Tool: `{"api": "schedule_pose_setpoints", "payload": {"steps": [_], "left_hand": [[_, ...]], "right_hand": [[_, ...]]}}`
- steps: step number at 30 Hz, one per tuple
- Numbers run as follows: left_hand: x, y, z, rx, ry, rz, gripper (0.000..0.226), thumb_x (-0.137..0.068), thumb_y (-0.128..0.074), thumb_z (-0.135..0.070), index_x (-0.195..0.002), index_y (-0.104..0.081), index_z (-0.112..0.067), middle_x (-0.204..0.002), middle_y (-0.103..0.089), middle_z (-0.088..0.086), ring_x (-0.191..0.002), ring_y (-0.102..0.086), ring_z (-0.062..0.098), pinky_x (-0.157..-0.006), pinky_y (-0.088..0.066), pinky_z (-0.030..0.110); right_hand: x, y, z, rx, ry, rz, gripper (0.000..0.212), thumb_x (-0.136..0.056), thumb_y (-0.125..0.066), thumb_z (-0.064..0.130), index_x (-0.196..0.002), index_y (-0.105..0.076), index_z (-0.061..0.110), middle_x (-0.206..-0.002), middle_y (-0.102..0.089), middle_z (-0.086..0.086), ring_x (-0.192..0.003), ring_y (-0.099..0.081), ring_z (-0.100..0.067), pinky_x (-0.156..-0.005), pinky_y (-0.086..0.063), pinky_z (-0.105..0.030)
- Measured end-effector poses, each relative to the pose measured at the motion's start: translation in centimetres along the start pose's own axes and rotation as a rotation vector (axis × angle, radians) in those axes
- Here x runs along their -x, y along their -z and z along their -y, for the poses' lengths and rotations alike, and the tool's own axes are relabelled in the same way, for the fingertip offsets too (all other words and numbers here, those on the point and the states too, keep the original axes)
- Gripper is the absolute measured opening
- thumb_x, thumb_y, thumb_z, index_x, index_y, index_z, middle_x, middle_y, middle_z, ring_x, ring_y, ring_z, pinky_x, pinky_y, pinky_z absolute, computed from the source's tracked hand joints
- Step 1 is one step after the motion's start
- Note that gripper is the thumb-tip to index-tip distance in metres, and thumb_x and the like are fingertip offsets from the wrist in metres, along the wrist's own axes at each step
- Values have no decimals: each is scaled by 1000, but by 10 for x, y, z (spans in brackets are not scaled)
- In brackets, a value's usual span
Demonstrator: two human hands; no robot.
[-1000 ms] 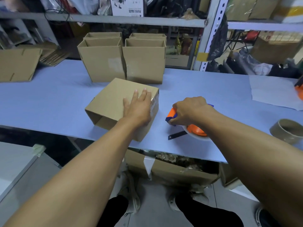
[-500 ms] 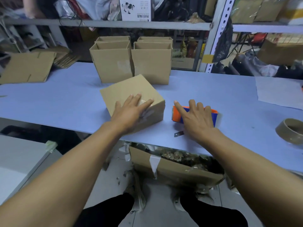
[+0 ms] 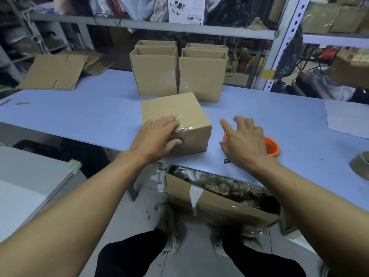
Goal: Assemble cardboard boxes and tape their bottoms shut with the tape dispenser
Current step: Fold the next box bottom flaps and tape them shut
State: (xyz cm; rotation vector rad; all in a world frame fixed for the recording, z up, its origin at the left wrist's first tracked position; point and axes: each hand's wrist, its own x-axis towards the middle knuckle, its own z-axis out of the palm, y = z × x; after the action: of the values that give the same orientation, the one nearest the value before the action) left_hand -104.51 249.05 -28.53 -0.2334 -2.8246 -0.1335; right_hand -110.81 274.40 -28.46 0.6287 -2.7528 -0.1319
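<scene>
On the near edge of the blue table (image 3: pixel 79 114), the left hand (image 3: pixel 157 134) lies over the near left corner of the cardboard box (image 3: pixel 175 120), fingers straight across the top and thumb against the front face, pressing on a strip of clear tape (image 3: pixel 183 127) that wraps over that edge. Nothing is clenched in it. The box lies closed side up, turned a little askew to the table edge, its longer side running roughly left to right.

Just right of the box, the right hand (image 3: pixel 244 143) is spread and relaxed, fingers apart and slightly bent, grasping nothing. It hovers over the orange tape dispenser (image 3: pixel 270 147), which lies on the table and is mostly hidden behind the hand; whether the palm touches it I cannot tell, nor which way the dispenser points.

Behind the box stand four open boxes (image 3: pixel 157 74) in two rows, openings up, pressed side by side; their insides are not visible. Flattened cardboard (image 3: pixel 54 72) lies at the far left. A tape roll (image 3: pixel 359 164) sits at the right edge. Under the table, an open carton (image 3: pixel 209 204) holds crumpled brown and clear scraps.
</scene>
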Motion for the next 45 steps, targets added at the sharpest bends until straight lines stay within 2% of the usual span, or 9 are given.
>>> {"api": "schedule_pose_setpoints", "payload": {"steps": [5,11,14,23,27,31,35,38,45], "left_hand": [[-2,-6,5,140,-21,-162,32,-96,-60,-30,-124,-67,-18,-136,-61,1,-128,-55,26,-95,-47,38],[-2,-19,8,82,-72,-308,29,-87,-61,-24,-111,-75,-15,-117,-71,2,-104,-69,32,-75,-56,39],[-4,-23,12,93,-102,-345,31,-91,-55,-28,-108,-76,-14,-113,-73,4,-100,-71,32,-71,-60,40],[-8,-18,27,13,-157,-216,54,-92,-46,-48,-129,-63,-12,-134,-62,7,-116,-61,28,-88,-51,37],[-13,-27,23,-186,-180,-257,52,-96,-42,-42,-132,-60,-10,-133,-63,6,-103,-61,31,-73,-50,39],[-9,-44,10,-92,-72,-414,33,-95,-53,-27,-123,-68,-15,-123,-69,1,-103,-67,26,-69,-52,37],[0,-37,6,11,-39,-446,28,-94,-62,-26,-118,-72,-17,-122,-69,-1,-112,-66,23,-79,-55,36],[6,-35,9,153,-58,-420,25,-91,-67,-22,-114,-75,-18,-120,-69,-2,-115,-65,24,-84,-57,38],[4,-28,21,202,-104,-315,28,-90,-67,-21,-115,-73,-12,-123,-68,4,-118,-62,20,-92,-55,37]], "right_hand": [[-32,-2,47,-289,388,-258,57,-87,-51,56,-129,-63,20,-125,-62,-11,-109,-57,-37,-84,-46,-46],[-62,-35,60,-322,417,-496,51,-95,-41,65,-101,-75,27,-104,-69,5,-94,-58,-26,-74,-37,-39],[-65,-49,60,-380,441,-569,50,-98,-41,61,-106,-75,26,-108,-69,4,-99,-54,-26,-78,-38,-42],[-61,-43,43,-243,565,-436,66,-82,-53,63,-135,-59,23,-128,-60,1,-109,-46,-29,-83,-35,-40],[-61,-44,54,-362,463,-515,42,-97,-45,50,-119,-70,25,-114,-67,4,-101,-48,-25,-79,-33,-38],[-64,-57,73,-480,392,-642,35,-97,-50,42,-99,-76,18,-98,-72,5,-91,-43,-19,-77,-34,-37],[-58,-58,67,-706,396,-631,27,-91,-63,28,-98,-79,8,-103,-75,-7,-97,-51,-19,-91,-39,-18],[-50,-55,67,-759,369,-549,22,-90,-65,21,-98,-80,7,-104,-76,-8,-104,-58,-18,-101,-27,-2],[-54,-42,52,-731,412,-402,20,-85,-70,16,-100,-79,7,-108,-75,-8,-105,-69,-24,-99,-39,-20]]}}
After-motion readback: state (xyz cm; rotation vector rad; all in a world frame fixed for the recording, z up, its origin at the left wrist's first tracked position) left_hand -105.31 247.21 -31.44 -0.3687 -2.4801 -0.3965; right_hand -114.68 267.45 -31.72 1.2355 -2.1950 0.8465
